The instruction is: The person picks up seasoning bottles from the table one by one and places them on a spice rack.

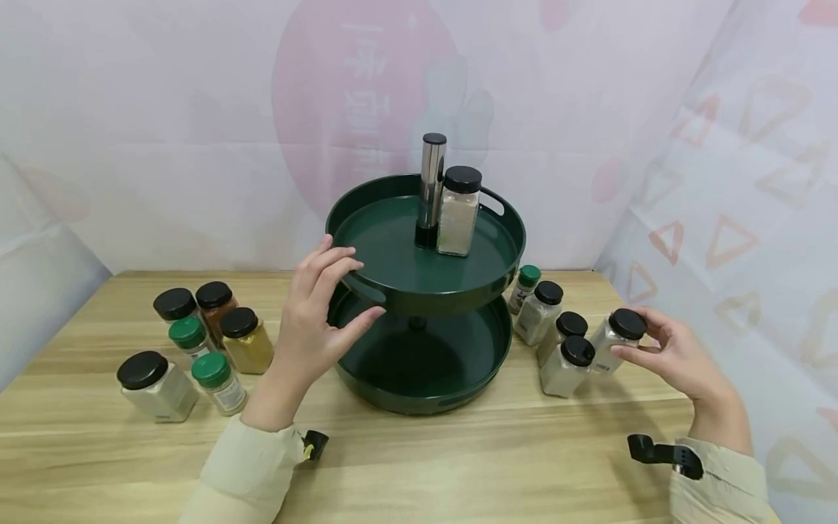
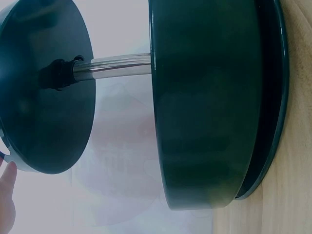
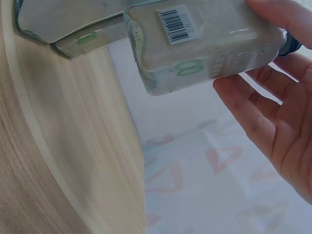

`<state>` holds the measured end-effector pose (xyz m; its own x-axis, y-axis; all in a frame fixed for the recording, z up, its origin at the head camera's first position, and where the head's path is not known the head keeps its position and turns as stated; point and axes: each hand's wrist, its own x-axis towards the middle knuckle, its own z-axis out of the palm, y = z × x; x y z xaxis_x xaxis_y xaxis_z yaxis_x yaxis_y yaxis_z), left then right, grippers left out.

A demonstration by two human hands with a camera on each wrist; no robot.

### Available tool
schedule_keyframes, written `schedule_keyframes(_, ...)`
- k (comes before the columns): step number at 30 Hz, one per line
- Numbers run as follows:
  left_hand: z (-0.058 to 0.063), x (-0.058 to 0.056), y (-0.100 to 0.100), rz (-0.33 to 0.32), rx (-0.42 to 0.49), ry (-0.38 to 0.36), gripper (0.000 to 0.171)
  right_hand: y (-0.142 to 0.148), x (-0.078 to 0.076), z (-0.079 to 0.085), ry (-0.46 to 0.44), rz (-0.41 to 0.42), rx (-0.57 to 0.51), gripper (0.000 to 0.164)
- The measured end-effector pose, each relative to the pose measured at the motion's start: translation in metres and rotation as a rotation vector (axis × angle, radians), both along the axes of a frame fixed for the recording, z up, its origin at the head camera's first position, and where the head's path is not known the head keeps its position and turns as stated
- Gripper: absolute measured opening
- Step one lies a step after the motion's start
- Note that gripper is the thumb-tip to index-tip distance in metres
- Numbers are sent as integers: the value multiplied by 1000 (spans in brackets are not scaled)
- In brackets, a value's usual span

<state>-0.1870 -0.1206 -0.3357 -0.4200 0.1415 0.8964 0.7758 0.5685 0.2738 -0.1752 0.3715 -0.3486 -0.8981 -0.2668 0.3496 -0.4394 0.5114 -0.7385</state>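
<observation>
A two-tier dark green turntable tray [image 1: 393, 273] stands mid-table, a metal post [image 1: 432, 182] rising through it. On the upper tier, beside the post, is a black-lidded spice jar [image 1: 457, 222]. My left hand [image 1: 313, 306] is at the upper tier's near-left rim, fingers spread above the edge and thumb by the cut-out handle. Over on the right, my right hand [image 1: 681, 356] pinches a square clear spice jar [image 3: 204, 53] with pale contents, near its black lid. The right wrist view shows a barcode label and green print on that jar.
Next to the held jar stand several others, among them a black-lidded jar [image 1: 564, 371] and a small green-capped one [image 1: 524, 287]. Left of the tray is another group, with a yellow spice jar [image 1: 250, 349] and a green-lidded jar [image 1: 222, 386]. A printed cloth hangs behind the table.
</observation>
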Motion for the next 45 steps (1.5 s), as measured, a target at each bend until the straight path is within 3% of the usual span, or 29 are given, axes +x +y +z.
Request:
schedule_keyframes(8,1,-1,0,-3,2,2,63,-3,-1,4,0,86,-227,53)
schedule_keyframes(15,1,-1,0,-7,4,6,62,-7,1,9,40,70,-322,54)
schedule_keyframes(29,1,-1,0,-8,0,-5,62,-13,8,18,107,23,-393,56)
schedule_keyframes(37,1,0,-1,-1,-6,-4,62,-17,13,26,175,-16,-323,56)
schedule_keyframes(45,2,0,-1,-7,-9,-5,61,-21,14,34,237,65,-390,57)
